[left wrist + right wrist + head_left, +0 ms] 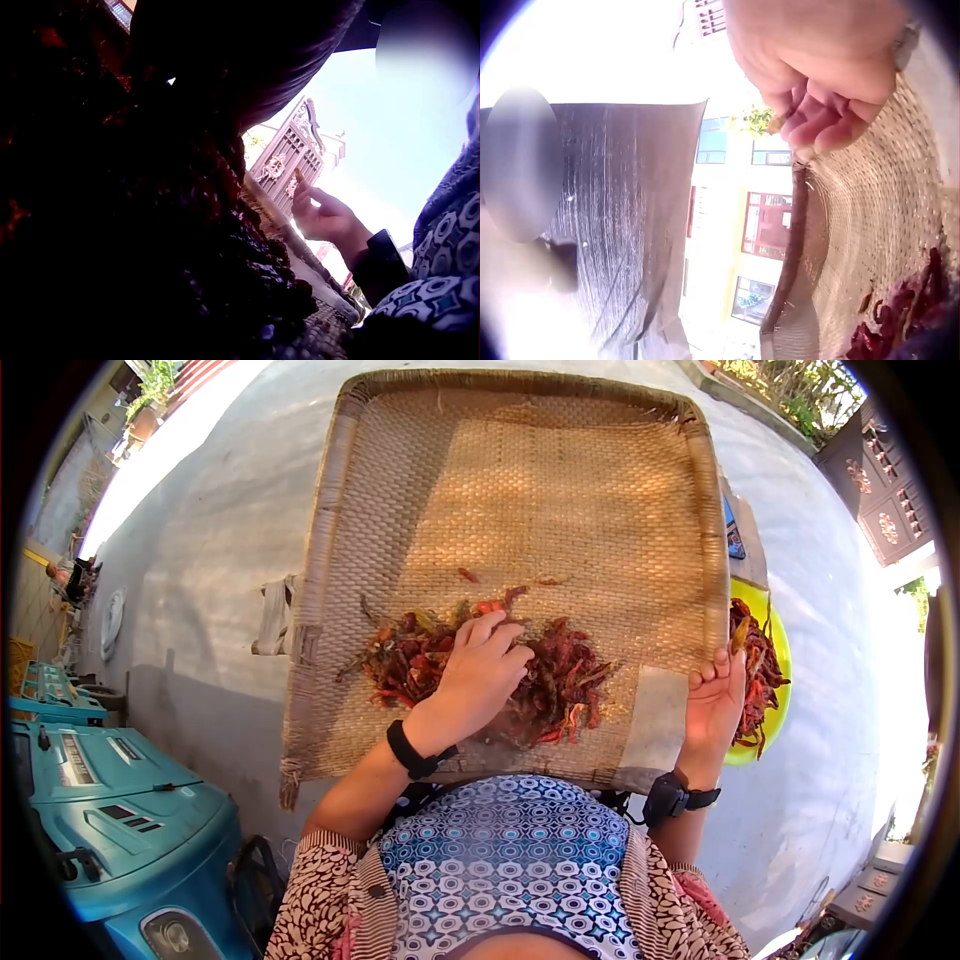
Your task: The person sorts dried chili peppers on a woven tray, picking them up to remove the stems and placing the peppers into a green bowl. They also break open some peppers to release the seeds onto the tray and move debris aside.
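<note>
Dried red chilies [560,680] lie heaped on a woven bamboo tray [530,490], in its near half. Over the middle of the heap, my left hand [480,670] rests with bent fingers among the pods; its fingertips are partly hidden there, and I cannot tell if they grip one. My right hand [713,700] is held palm up by the tray's right edge. Between its thumb and fingers it pinches a yellowish-brown chili [740,634], which also shows in the left wrist view as a small pod [298,174] above the fingertips.
A yellow-green basin [783,660] of dark red chilies stands right of the tray, below the right hand. A grey patch [652,715] covers the tray's near right corner. On the left is a teal vehicle [140,810]. A few loose chili bits [467,575] lie beyond the heap.
</note>
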`<state>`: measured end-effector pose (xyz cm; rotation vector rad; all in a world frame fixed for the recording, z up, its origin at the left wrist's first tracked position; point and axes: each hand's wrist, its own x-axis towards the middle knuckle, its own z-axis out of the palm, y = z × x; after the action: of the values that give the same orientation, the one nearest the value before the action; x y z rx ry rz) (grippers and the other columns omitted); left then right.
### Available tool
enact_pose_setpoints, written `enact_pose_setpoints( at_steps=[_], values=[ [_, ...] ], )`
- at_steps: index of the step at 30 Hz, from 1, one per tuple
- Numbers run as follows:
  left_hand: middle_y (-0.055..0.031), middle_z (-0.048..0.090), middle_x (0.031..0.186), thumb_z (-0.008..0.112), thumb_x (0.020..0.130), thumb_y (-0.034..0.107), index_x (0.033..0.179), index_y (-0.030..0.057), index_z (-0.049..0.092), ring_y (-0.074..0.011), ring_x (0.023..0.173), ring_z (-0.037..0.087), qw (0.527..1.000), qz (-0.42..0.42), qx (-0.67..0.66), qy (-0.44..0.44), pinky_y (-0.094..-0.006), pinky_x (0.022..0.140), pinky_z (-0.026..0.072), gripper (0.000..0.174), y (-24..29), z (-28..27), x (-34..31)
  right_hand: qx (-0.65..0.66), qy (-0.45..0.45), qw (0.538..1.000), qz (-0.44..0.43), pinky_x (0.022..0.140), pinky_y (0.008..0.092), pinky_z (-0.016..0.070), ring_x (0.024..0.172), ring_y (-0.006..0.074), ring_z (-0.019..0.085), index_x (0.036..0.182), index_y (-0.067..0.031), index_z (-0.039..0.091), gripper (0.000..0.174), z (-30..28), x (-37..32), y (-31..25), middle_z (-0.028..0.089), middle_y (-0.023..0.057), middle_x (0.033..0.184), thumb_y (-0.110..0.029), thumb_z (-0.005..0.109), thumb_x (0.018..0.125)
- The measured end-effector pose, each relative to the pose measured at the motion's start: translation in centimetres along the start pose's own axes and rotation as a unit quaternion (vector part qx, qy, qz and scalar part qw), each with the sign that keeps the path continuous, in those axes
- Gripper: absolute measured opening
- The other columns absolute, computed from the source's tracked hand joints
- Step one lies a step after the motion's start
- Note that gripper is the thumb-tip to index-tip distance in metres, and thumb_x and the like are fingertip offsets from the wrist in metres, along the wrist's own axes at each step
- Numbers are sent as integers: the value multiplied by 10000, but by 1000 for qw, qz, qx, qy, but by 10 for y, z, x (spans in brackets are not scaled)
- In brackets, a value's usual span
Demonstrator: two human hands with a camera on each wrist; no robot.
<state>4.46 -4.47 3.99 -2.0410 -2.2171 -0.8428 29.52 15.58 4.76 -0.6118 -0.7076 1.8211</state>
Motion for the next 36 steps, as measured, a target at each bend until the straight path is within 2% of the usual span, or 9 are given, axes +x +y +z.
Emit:
enact_pose_setpoints(
  at_steps=[3, 6, 14, 17, 20, 24, 27, 33, 36],
  values=[
    [-82, 584, 1138, 712, 788, 49, 976, 81, 630, -326, 1194, 472, 999, 16, -10, 28, -451, 994, 387, 208, 0, 1, 4, 33, 39, 998, 29, 662, 246, 459, 762, 89, 538, 1189, -73, 539, 305, -7, -1, -10, 630, -17, 948, -313, 526, 1002],
    [-59, 617, 1031, 707, 790, 42, 930, 96, 623, -300, 1089, 528, 997, 25, -49, 44, -440, 941, 407, 172, 2, -3, 5, -116, -68, 991, 24, 652, 235, 465, 738, 88, 562, 1179, -59, 556, 295, 4, -18, 9, 634, -3, 929, -292, 530, 1000],
    [-80, 617, 906, 693, 833, 35, 956, 64, 630, -242, 853, 603, 975, -37, -216, 32, -321, 762, 479, 141, 17, -12, -2, -452, -336, 818, 117, 567, 209, 454, 649, 55, 556, 1103, -26, 580, 205, 75, -50, 56, 622, 11, 829, -169, 609, 960],
    [-77, 621, 921, 675, 875, 35, 1005, 43, 623, -181, 842, 612, 940, -85, -328, 29, -282, 724, 494, 140, 20, -9, -9, -415, -336, 834, 137, 572, 203, 453, 645, 49, 549, 1077, -20, 575, 191, 76, -53, 71, 608, -4, 805, -152, 624, 948],
    [-50, 625, 943, 642, 911, 28, 1054, 34, 610, -136, 867, 606, 835, -251, -490, 0, -271, 759, 496, 147, 29, -17, -12, -368, -321, 848, 207, 565, 202, 453, 630, 55, 559, 1008, -36, 577, 130, 71, -53, 71, 628, 10, 809, -156, 599, 964],
    [-56, 613, 998, 622, 914, 20, 1093, 39, 609, -140, 869, 600, 916, -214, -337, 39, -266, 753, 499, 181, 14, -10, -13, -334, -230, 887, 221, 570, 212, 471, 640, 65, 581, 989, -60, 581, 104, 61, -43, 53, 649, 29, 820, -163, 573, 980],
    [-87, 600, 1034, 649, 862, 3, 1101, 46, 617, -220, 888, 600, 981, -139, -124, 50, -311, 772, 504, 244, 5, -17, -10, -292, -143, 941, 95, 552, 220, 474, 615, 75, 576, 1010, -69, 586, 115, 28, -22, 40, 654, 36, 851, -179, 560, 988],
    [-76, 574, 1097, 675, 804, 7, 1068, 65, 641, -295, 1003, 516, 994, -104, -43, 5, -383, 859, 469, 272, 0, -16, -6, 97, -30, 994, 48, 621, 207, 415, 708, 98, 479, 1164, -80, 558, 246, -20, 6, -4, 580, -3, 908, -266, 475, 1025],
    [-54, 584, 1081, 683, 802, 15, 1009, 76, 640, -277, 981, 516, 995, -103, -2, -8, -372, 836, 465, 220, -1, -17, -2, 43, 6, 997, 64, 614, 221, 417, 714, 99, 508, 1181, -77, 569, 271, -26, 0, 2, 584, -10, 905, -276, 482, 1019]
  ],
)
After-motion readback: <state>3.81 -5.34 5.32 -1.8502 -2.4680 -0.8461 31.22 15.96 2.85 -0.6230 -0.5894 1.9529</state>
